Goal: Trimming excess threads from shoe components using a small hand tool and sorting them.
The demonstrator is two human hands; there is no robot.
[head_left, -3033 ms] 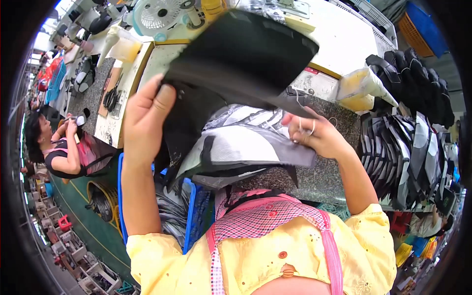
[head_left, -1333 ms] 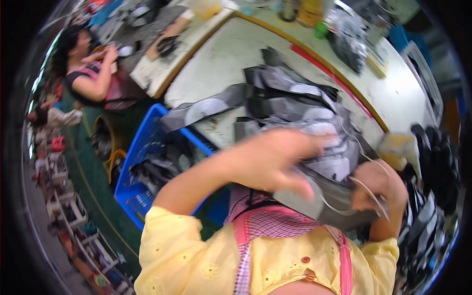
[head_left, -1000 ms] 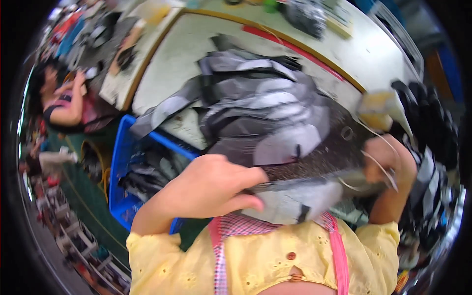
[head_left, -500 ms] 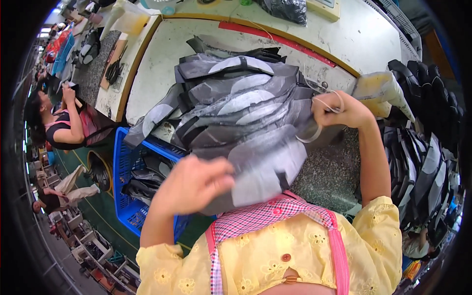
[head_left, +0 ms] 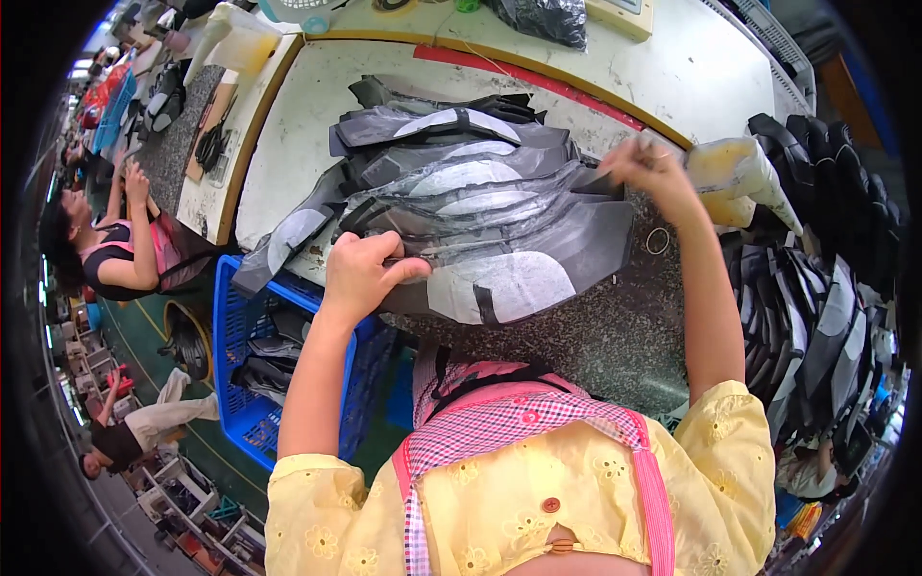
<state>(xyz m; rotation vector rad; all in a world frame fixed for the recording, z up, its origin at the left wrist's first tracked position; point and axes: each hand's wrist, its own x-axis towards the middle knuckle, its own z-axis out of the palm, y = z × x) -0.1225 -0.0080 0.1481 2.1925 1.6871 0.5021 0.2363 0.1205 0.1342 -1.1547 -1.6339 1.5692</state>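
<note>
A layered pile of curved grey-and-black cut pieces (head_left: 466,178), which look like shoe uppers, lies before me. Each piece bears a paler rounded patch. At the near left side of the pile, my left hand (head_left: 360,274) is closed on the edge of the nearest grey piece (head_left: 552,278), thumb on top. My right hand (head_left: 648,171) is raised at the pile's right end, fingers curled and slightly blurred; whatever they hold is hidden. Below that hand a thin pale loop (head_left: 658,241) shows against the speckled surface.
A blue plastic basket (head_left: 223,355) with dark pieces stands lower left. More stacked pieces (head_left: 807,326) stand at the right, beside a yellowish plastic container (head_left: 730,168). A black bag (head_left: 543,21) lies at the back. A co-worker (head_left: 120,240) is at the left.
The nearest piece went from tilted against my apron to lying on the pile. My left hand moved up onto its edge. My right hand rose, and the large pale band no longer shows around it.
</note>
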